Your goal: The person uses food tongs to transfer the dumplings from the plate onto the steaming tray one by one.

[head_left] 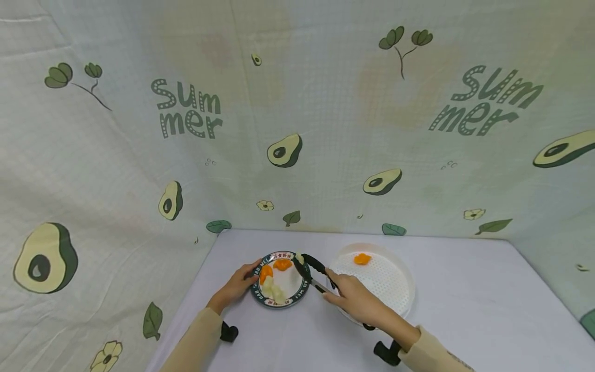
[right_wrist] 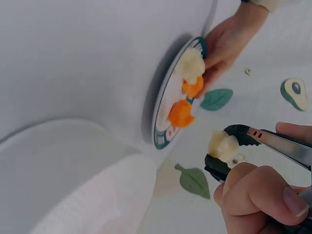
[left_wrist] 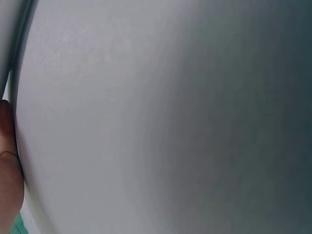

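My right hand (head_left: 354,298) grips black-tipped metal tongs (head_left: 310,269), whose tips pinch a pale food piece (head_left: 299,258) just above the right rim of a small dark-rimmed plate (head_left: 257,294). In the right wrist view the tongs (right_wrist: 265,142) clamp the same pale piece (right_wrist: 222,145). On the plate lie orange pieces (head_left: 274,268) and pale pieces (head_left: 274,292). My left hand (head_left: 237,284) holds the plate's left rim. A white perforated tray (head_left: 395,289) to the right carries one orange piece (head_left: 362,259). The left wrist view shows only white cloth and a fingertip (left_wrist: 7,161).
A white tablecloth (head_left: 465,310) covers the table. An avocado-print cloth backdrop (head_left: 297,129) encloses the back and both sides. Black wrist-camera mounts (head_left: 229,332) sit under both forearms.
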`<state>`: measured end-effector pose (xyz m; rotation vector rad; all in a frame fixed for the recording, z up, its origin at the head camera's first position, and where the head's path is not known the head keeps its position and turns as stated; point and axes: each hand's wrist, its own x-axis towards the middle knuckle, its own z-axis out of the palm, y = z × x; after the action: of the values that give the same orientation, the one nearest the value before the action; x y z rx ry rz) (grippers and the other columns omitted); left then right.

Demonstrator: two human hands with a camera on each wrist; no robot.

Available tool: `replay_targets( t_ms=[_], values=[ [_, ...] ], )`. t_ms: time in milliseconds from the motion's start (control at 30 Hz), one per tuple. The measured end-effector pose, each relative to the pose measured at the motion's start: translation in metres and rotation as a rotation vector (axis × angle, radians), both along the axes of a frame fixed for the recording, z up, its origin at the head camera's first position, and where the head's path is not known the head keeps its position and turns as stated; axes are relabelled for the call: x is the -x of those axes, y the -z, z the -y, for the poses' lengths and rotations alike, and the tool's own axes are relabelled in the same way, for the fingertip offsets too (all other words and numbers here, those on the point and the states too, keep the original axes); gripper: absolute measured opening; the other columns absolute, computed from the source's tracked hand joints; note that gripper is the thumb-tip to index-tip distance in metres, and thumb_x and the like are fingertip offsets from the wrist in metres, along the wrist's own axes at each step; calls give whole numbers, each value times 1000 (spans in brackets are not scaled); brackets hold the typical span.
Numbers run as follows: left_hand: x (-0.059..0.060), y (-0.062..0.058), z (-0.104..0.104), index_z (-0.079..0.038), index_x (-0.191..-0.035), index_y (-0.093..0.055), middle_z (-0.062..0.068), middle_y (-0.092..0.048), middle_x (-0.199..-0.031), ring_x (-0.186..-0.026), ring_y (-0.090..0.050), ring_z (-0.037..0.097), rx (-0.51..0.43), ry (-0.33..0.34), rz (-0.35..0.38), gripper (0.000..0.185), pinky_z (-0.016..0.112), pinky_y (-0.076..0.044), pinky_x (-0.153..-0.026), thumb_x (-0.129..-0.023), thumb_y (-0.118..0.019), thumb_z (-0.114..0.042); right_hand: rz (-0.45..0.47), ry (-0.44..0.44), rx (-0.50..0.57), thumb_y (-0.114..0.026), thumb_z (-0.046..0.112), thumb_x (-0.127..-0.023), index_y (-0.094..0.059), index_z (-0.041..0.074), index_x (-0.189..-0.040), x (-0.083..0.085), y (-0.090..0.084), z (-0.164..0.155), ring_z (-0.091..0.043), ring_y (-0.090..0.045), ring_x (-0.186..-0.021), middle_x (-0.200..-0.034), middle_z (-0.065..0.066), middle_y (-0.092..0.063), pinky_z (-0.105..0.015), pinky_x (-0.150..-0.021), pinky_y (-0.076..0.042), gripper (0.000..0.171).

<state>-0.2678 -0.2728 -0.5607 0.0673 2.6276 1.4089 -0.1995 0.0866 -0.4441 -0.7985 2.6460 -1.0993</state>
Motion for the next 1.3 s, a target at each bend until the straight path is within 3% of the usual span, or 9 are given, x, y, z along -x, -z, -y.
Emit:
replay_targets(
  t_ms=[233,367,500,667,800,1033,1300],
  values=[
    [-2,1,1,-20,-152,-45,18,-47,-144,-136,-38,43,-12,-7,2,51,62,-29,-112,-102,-57,-15,-58,46,-55,-63,29,-99,-39,-14,-145,-9,-5,-32,-10,-43,-67,-75,2,-48,-25,-57,-42,67],
    [-2,2,2,-20,-152,-45,19,-46,-145,-136,-38,43,-9,-14,4,51,62,-29,-112,-102,-56,-15,-77,71,-82,-64,29,-99,-40,-15,-144,-15,-5,-44,-20,-57,-89,-97,-9,-63,-35,-75,-51,67],
    [-2,2,3,-22,-152,-45,19,-46,-145,-136,-38,42,-13,-17,2,51,61,-28,-112,-102,-57,-16,-91,98,-84,-64,32,-98,-41,-14,-143,-17,-5,-54,-25,-60,-96,-109,-15,-64,-39,-78,-52,68],
    [-3,3,3,-21,-152,-45,19,-46,-145,-136,-38,43,-14,-5,3,51,62,-28,-112,-103,-56,-17,-57,118,-84,-63,35,-98,-39,-15,-144,-16,1,-67,-14,-46,-72,-82,0,-53,-27,-61,-44,72],
    [-4,3,3,-22,-152,-45,19,-46,-145,-135,-39,43,2,-1,8,51,62,-29,-111,-103,-56,-17,-44,148,-98,-65,31,-97,-40,-16,-143,-14,11,-77,-15,-51,-78,-87,-3,-58,-30,-67,-48,70],
    [-2,2,2,-24,-152,-45,19,-46,-145,-134,-40,42,13,2,1,51,62,-29,-111,-102,-57,-19,-28,158,-120,-66,25,-97,-39,-20,-140,-7,26,-90,-13,-45,-67,-67,0,-44,-36,-70,-48,69],
    [1,1,1,-24,-152,-44,18,-46,-146,-133,-41,40,15,4,4,52,62,-30,-111,-102,-57,-18,12,176,-122,-67,21,-96,-38,-22,-139,1,37,-92,-25,-56,-86,-70,-7,-51,-45,-80,-50,67]
  ],
)
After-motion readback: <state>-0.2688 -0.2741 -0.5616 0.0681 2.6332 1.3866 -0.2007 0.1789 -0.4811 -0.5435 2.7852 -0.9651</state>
